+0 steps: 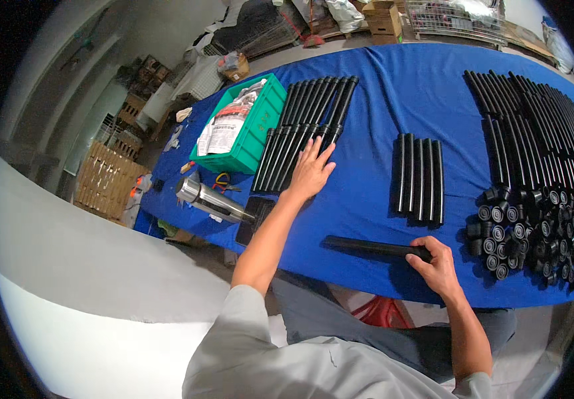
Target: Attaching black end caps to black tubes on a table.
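My left hand [311, 170] lies with its fingers stretched out over the near row of black tubes with collared ends [278, 156], at the left of the blue-covered table. Behind that row lies a second row of the same capped tubes [317, 100]. My right hand [436, 266] grips the right end of a single black tube [367, 246], held roughly level close to the table's near edge. Ahead of it, several plain black tubes [420, 178] lie side by side. To the right of that hand sits a heap of black round caps [498, 233].
A green crate [268, 118] holding printed paper [224, 133] stands at the left. Near it are a steel flask [210, 199], pliers [222, 181] and a dark flat object [255, 218]. Many more black tubes [533, 126] cover the far right of the blue cloth [380, 100].
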Demonstrator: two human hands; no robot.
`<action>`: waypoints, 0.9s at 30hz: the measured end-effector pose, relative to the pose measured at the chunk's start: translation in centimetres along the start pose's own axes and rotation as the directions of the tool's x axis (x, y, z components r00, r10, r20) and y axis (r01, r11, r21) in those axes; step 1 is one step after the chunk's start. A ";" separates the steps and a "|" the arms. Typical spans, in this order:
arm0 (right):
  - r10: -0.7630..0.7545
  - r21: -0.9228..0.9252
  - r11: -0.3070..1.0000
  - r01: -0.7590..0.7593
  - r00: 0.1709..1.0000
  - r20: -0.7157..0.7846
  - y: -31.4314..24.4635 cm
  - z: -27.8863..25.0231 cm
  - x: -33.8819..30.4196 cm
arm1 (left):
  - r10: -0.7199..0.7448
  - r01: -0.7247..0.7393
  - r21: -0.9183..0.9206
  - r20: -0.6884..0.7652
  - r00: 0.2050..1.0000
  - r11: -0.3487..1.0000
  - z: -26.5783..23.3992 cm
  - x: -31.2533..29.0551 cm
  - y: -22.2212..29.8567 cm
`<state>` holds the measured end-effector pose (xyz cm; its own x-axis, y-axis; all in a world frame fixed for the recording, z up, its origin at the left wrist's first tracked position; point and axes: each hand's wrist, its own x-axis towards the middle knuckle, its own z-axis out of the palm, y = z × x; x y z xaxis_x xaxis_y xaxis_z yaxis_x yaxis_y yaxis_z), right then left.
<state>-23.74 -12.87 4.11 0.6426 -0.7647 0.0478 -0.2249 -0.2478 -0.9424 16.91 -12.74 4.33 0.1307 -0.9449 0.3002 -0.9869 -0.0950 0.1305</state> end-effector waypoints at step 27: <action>0.035 0.002 0.999 -0.035 0.999 0.039 0.0 -0.5 0.2 | -0.105 0.082 0.242 0.083 0.991 0.967 3.4 14.2 -0.4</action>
<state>-24.00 -13.28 4.27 0.6624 -0.7492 0.0023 -0.2455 -0.2200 -0.9441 18.84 -27.21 5.36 0.2251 -0.9524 0.2058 -0.9663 -0.2452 -0.0781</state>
